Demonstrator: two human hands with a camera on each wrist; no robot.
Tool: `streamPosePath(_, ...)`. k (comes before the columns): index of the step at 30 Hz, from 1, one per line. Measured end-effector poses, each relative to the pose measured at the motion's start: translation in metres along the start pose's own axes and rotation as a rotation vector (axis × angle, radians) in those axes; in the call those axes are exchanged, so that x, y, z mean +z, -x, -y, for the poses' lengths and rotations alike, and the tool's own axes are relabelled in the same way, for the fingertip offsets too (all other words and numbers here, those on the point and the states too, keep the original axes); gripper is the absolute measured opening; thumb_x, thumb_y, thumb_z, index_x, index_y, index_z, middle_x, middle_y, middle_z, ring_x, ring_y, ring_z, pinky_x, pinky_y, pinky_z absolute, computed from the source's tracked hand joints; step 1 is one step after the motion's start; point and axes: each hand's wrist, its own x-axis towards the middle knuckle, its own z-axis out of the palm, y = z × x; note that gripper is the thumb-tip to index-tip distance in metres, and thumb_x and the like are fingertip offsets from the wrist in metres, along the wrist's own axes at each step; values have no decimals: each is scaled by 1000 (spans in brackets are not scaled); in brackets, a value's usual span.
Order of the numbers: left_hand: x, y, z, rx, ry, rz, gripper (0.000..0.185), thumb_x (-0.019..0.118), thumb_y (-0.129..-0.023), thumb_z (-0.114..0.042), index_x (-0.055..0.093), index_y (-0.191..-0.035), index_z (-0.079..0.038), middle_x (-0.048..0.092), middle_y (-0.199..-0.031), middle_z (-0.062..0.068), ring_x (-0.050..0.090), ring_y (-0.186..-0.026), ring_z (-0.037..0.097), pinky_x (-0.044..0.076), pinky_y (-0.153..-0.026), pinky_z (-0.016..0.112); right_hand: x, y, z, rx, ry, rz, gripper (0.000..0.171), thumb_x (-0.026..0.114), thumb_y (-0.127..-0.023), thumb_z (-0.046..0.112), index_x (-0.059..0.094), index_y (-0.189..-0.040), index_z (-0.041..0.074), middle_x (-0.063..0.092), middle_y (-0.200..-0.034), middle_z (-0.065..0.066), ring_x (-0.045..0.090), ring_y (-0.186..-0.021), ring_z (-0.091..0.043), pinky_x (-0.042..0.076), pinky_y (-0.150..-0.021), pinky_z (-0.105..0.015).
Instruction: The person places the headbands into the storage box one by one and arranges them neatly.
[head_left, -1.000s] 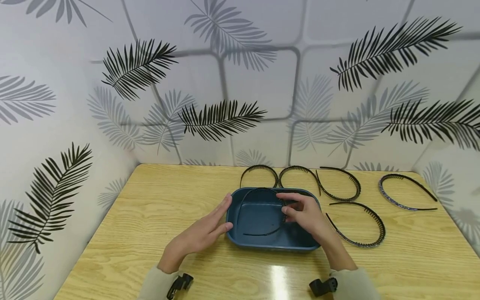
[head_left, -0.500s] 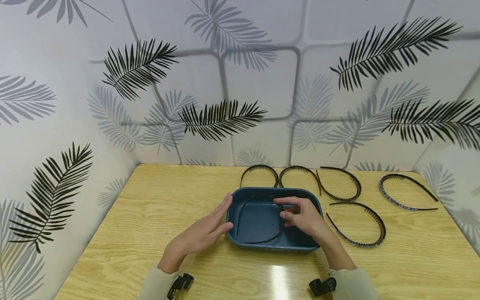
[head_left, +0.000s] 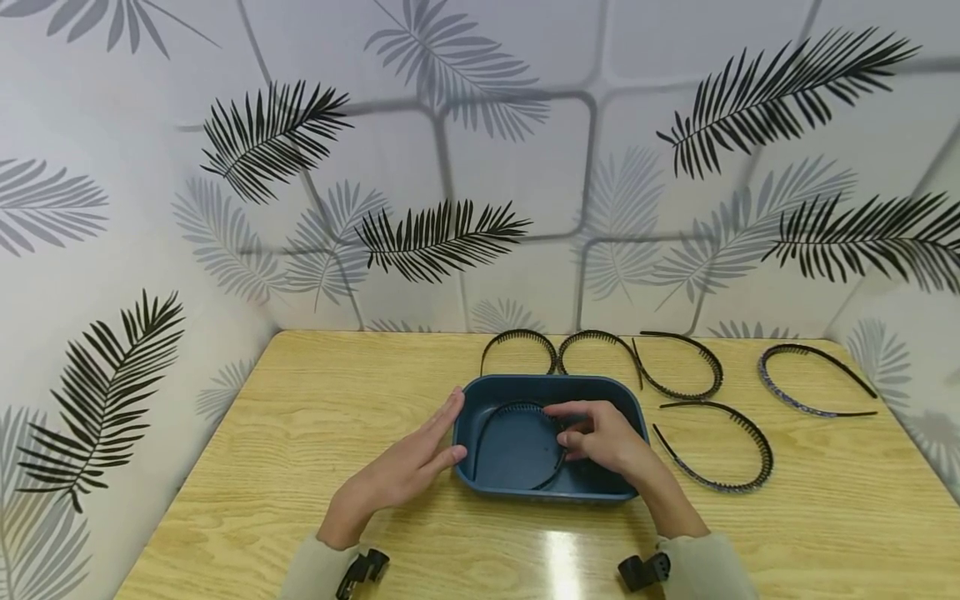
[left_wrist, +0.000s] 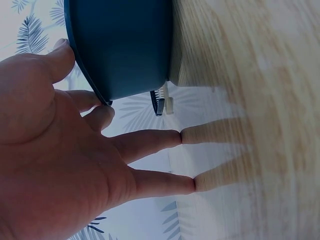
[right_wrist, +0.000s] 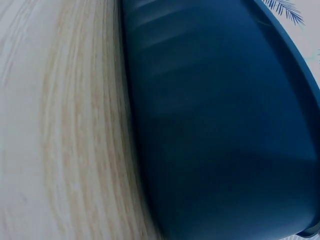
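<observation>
- The right hand [head_left: 600, 437], at the centre of the head view, reaches into the tub [head_left: 630, 408] and pinches the right arm of a headband [head_left: 517, 407] with curled fingers and thumb.
- That headband lies inside the tub, its arc toward the back wall and its ends toward the near wall.
- The left hand [head_left: 408, 467] rests flat and relaxed against the tub's left wall, with straight fingers on the rim and the thumb at the near corner; it grips nothing.
- The headband is thin, black and C-shaped, with fine comb teeth along the arc.
- The tub is dark blue, rectangular and round-cornered, and stands on the table [head_left: 300, 417].
- Count: one tub, one headband inside it, and five loose headbands [head_left: 712, 450] on the table behind and right of it.
</observation>
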Motion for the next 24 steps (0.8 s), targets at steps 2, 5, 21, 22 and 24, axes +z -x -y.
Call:
streamPosePath(2, 0, 0, 0, 3, 3, -2, 73, 45, -112, -32, 3, -165, -3, 0, -171, 14, 3, -157, 26, 16, -123, 53, 0, 1, 0, 7, 5, -9, 41, 62, -95, -13, 60, -136, -10, 60, -129, -32, 71, -95, -32, 62, -77, -40)
streamPosePath(5, 1, -1, 0, 3, 4, 1, 73, 45, -112, -32, 3, -165, -3, -1, -171, 14, 3, -157, 26, 17, -123, 53, 0, 1, 1, 22, 17, -23, 42, 64, -93, -14, 62, -135, -10, 60, -127, -31, 71, -92, -30, 62, -76, -39)
streamPosePath(21, -1, -1, 1, -11, -1, 15, 74, 43, -112, -36, 1, -165, -7, -2, -172, 10, 2, -157, 20, 16, -124, 50, -2, -1, 0, -7, 72, -94, 37, 67, -91, -12, 67, -128, -9, 69, -102, -23, 73, -86, -28, 62, -73, -38)
streamPosePath(22, -1, -1, 1, -12, 0, 16, 74, 43, -112, -36, 1, -165, -7, -2, -172, 10, 2, -157, 20, 16, -124, 50, -2, -2, 0, -18, 73, -103, 37, 66, -91, -12, 67, -128, -8, 70, -101, -24, 73, -85, -29, 62, -72, -37)
streamPosePath(24, -1, -1, 1, -13, 1, 14, 74, 43, -112, -37, 1, -165, -7, -2, -172, 9, 2, -157, 20, 16, -124, 50, -2, -2, 0, -31, 73, -122, 36, 66, -91, -12, 68, -128, -7, 71, -101, -25, 74, -84, -29, 62, -71, -36)
